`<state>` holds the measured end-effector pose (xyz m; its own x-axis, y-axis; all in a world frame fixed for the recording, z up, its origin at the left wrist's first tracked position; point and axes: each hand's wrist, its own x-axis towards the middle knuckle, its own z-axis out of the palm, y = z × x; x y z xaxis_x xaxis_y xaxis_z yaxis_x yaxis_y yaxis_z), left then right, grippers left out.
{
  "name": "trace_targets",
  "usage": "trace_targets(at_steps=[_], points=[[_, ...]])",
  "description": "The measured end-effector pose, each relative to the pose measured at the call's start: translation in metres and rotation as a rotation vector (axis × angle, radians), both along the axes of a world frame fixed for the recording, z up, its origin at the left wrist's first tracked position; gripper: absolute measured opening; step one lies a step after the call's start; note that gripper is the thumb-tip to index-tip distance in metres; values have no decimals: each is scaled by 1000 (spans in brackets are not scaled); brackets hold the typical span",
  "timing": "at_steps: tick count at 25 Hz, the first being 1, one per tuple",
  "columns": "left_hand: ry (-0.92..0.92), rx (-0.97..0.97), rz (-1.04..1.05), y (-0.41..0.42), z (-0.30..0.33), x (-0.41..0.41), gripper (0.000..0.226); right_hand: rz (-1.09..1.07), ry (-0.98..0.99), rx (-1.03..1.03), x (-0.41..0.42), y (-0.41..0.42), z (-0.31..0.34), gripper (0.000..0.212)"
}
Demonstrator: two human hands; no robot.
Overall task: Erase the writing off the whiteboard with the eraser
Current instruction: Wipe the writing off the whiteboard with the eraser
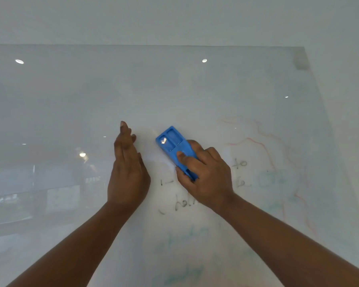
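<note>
A glossy whiteboard (174,90) fills the view. My right hand (205,175) grips a blue plastic eraser (171,142), which is pressed flat on the board and tilted up to the left. Remnants of black writing (182,204) show just below and to the right of that hand, partly hidden by it. My left hand (126,170) rests with its edge against the board, fingers straight and together, a little left of the eraser, holding nothing.
Faint red scribbles (261,146) and smeared green marks (184,241) lie to the right and below. The board's top edge and right corner (301,56) meet a pale wall. Ceiling lights and a room reflect in the board's left half.
</note>
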<state>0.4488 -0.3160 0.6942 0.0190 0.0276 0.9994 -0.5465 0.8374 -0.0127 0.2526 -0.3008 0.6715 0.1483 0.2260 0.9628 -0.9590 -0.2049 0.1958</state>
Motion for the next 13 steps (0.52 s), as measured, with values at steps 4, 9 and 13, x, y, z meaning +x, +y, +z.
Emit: trace_targets(at_steps=[4,9,13], points=[[-5,5,12,-3,-1,0,91,172,-441,-42,-71,19,35,35],[8,32,36,-5,-2,-4,90,39,-91,-1,3,0,15,34],[19,6,18,-3,-3,-3,90,182,-402,-32,-45,13,47,33]])
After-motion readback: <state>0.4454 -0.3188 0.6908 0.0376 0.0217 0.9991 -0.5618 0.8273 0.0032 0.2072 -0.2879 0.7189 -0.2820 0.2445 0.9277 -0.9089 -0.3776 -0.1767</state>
